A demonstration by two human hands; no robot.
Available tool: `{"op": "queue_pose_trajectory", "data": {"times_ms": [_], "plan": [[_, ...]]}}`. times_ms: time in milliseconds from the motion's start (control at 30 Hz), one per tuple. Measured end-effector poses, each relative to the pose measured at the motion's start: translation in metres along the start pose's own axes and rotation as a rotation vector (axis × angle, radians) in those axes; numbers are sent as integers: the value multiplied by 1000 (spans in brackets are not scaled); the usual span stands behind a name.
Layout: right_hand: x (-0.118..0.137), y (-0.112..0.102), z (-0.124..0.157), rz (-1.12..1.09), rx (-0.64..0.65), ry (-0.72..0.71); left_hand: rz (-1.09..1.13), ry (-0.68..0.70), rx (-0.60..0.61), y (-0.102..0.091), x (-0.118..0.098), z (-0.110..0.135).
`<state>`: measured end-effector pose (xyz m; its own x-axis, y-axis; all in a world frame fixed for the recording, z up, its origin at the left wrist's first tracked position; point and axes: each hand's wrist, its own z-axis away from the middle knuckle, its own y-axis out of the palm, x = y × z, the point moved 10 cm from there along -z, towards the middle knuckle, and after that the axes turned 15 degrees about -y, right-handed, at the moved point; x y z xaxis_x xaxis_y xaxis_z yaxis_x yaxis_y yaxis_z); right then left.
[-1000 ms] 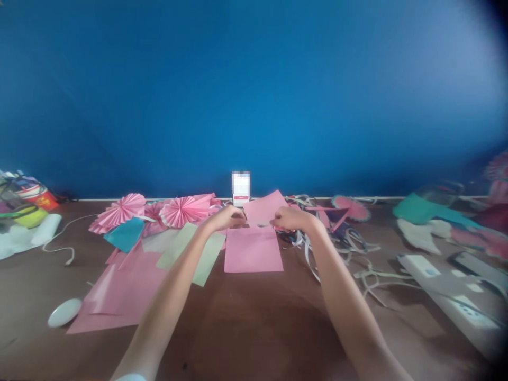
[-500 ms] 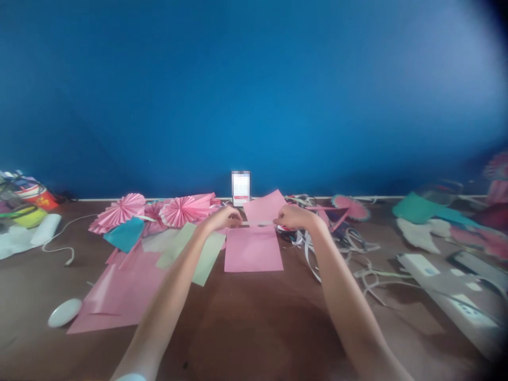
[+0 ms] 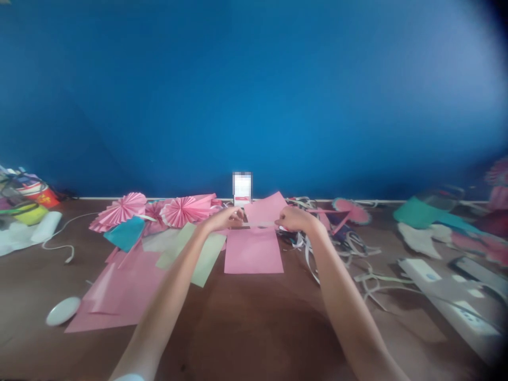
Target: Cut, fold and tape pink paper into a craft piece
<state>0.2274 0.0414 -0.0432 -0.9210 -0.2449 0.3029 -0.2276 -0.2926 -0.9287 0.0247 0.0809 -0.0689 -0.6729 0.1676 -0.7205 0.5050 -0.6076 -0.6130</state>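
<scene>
Blue wall [image 3: 254,95] behind, brown table [image 3: 257,328] below, cluttered on both sides; pink sheet [image 3: 254,254] flat at table centre, second pink sheet [image 3: 268,209] just beyond it, in front of an upright phone [image 3: 242,201]; thin pale strip [image 3: 262,225] spans between the hands along the near sheet's far edge; left hand [image 3: 228,218] has fingers curled nearly closed, pinching the strip's left end; right hand [image 3: 296,218] likewise curled, tips together on the right end; exact finger contact blurry; writing: phone screen pixelated, only a red bar shows, no words legible; red container [image 3: 47,198] at far left has yellow marks, unreadable; power strip [image 3: 424,270] at right, markings too blurred; pink paper fans [image 3: 184,210] and green paper [image 3: 210,251] left of the sheets
</scene>
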Motion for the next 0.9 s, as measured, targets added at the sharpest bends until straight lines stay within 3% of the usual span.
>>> {"op": "queue_pose_trajectory", "data": {"times_ms": [567,767,900], "plan": [[19,-1,1,-16,-13,-48,-34,-10,-2,-10,24,-6],[46,-16,6,-117,-91,-221,-80,-31,-34,-19,24,1],[54,-16,9,-151,-64,-256,-86,-102,-69,-26,27,4]]}}
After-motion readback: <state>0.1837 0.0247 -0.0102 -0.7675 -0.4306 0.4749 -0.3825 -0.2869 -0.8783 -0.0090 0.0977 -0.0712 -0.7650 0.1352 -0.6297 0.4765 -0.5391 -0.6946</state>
